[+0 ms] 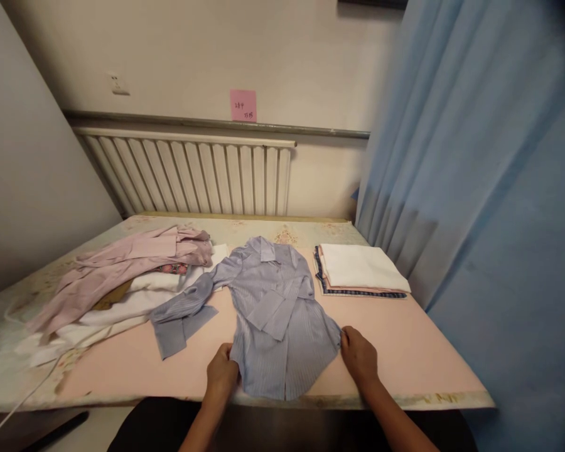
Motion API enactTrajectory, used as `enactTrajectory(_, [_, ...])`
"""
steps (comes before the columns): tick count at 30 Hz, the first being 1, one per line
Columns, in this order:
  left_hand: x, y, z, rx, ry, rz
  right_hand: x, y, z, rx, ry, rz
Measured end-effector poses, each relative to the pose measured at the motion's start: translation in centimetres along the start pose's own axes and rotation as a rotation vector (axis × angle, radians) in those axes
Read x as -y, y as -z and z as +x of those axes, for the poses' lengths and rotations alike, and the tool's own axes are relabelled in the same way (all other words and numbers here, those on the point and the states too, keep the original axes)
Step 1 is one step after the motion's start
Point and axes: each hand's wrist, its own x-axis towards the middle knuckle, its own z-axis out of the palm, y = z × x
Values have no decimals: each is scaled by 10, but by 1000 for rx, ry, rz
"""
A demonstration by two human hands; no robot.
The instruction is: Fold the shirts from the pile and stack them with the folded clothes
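A blue-grey striped shirt (306, 342) lies front up in the middle of the table, its collar toward the wall. One sleeve is folded across its chest; the other stretches out to the left, with the wide cuff near the clothes pile. My left hand (222, 376) is closed on the shirt's left side edge, close to the hem. On the opposite side, my right hand (359, 356) pinches the right edge at about the same height. Between the hands the hem hangs near the table's front edge.
A heap of unfolded clothes (141, 248), pink and white, lies at left. Folded clothes (362, 267) are stacked at right. A pink mat (405, 351) covers part of the table. A blue curtain (475, 251) borders the right; a radiator (193, 176) stands behind. A white cord (28, 397) hangs front left.
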Motion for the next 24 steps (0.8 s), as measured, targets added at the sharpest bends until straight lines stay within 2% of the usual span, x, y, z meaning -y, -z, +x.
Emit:
enactTrajectory(5, [13, 26, -9, -170, -37, 85, -3, -3, -1, 10, 6, -8])
enactTrajectory(8, [28, 33, -14, -217, -30, 81, -4, -4, -1, 22, 8, -22])
enactTrajectory(15, [43, 25, -21, -216, -87, 104, -2, -3, -1, 17, -10, 33])
enactTrajectory(24, [57, 25, -11, -147, -77, 106, -2, 4, 4, 39, -74, 286])
